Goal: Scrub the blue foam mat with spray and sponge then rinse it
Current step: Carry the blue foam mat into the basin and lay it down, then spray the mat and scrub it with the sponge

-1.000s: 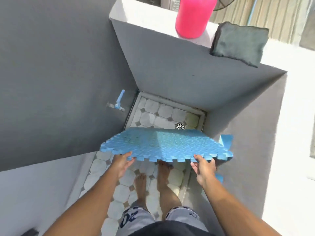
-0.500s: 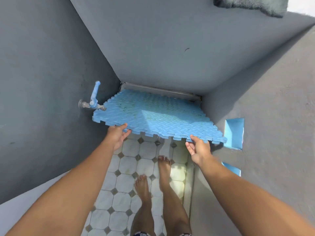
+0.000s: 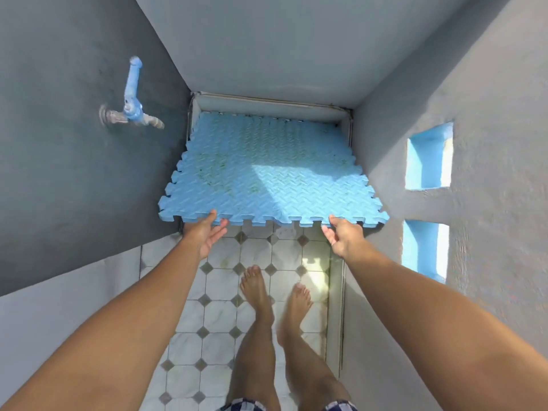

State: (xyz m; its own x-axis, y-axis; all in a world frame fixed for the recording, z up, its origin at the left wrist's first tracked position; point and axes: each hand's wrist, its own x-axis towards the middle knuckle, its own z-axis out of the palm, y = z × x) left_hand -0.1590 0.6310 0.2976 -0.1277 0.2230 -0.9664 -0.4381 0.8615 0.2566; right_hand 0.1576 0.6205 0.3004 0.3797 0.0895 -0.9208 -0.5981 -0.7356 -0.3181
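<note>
mat: we see the blue foam mat (image 3: 267, 176) ahead, far edge low
grips: left hand (image 3: 204, 232), right hand (image 3: 344, 235) pinch near edge, probably
tap (image 3: 132, 111): left

Ridged matt foam mat (image 3: 267, 176) (stained)

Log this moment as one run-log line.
phase: laying mat | blue interlocking foam mat: far edge down by back wall, near edge raised | left hand, right hand: under near edge | blue-handled tap: untouched
</note>
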